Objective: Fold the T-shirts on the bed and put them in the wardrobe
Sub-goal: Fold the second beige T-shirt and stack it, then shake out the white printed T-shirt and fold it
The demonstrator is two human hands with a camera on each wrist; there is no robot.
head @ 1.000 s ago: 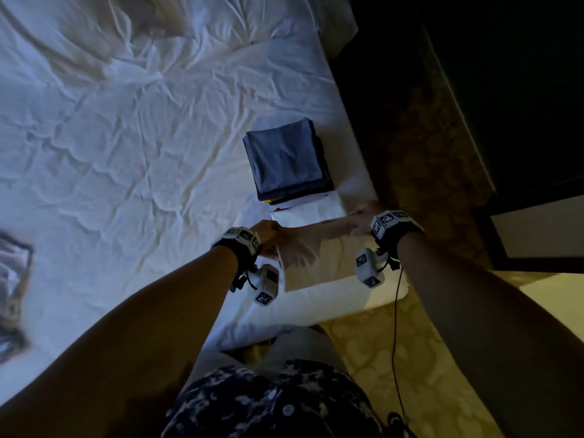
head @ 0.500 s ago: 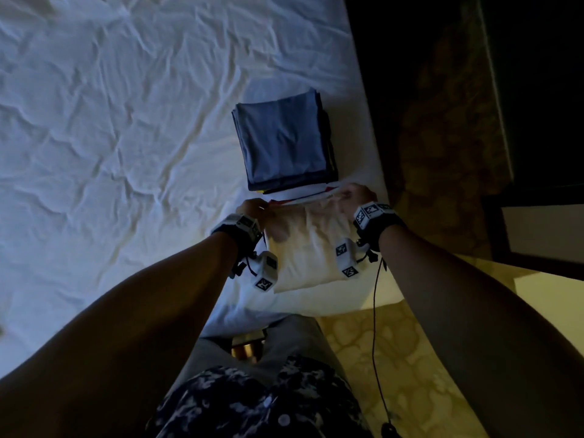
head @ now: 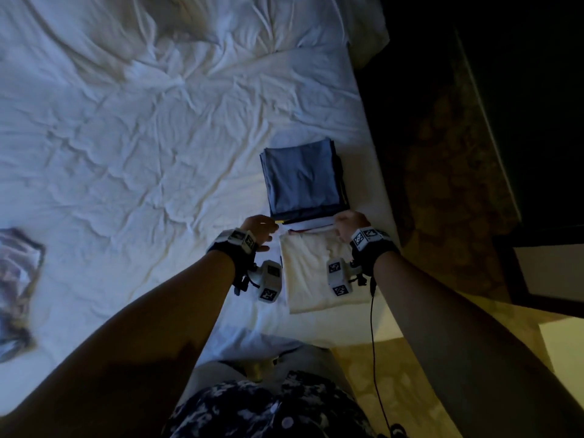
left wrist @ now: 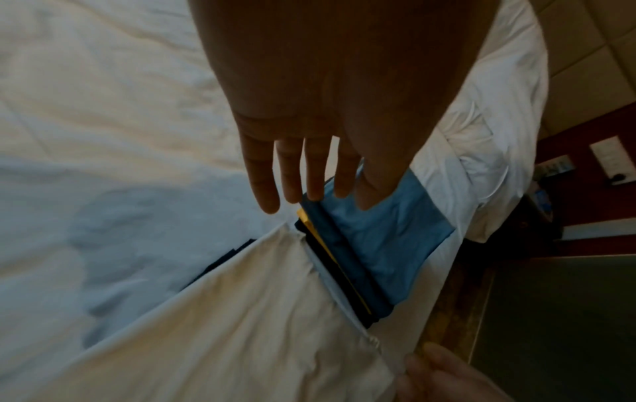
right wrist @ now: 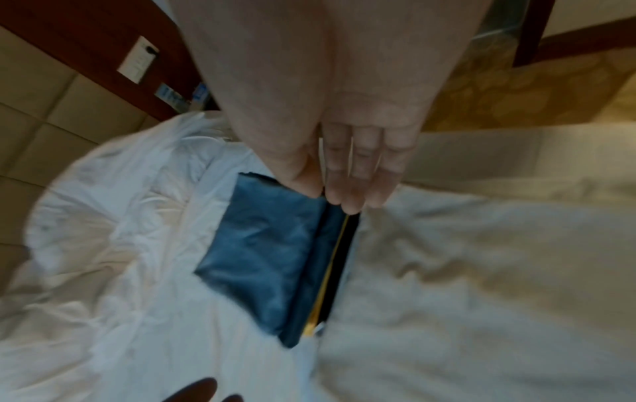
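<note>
**Both hands at the far edge of the cream T-shirt**

The left hand (head: 257, 229) hovers with fingers (left wrist: 292, 174) straight and spread, grasping nothing. The right hand (head: 349, 224) has thumb and fingers together at the far right corner of the folded cream T-shirt (head: 316, 273); whether it pinches cloth I cannot tell. The folded stack (head: 303, 178) lies just beyond that T-shirt on the bed (head: 126, 137).

one folded stack (head: 303, 181), one white T-shirt (head: 316, 273) — two hands
</note>
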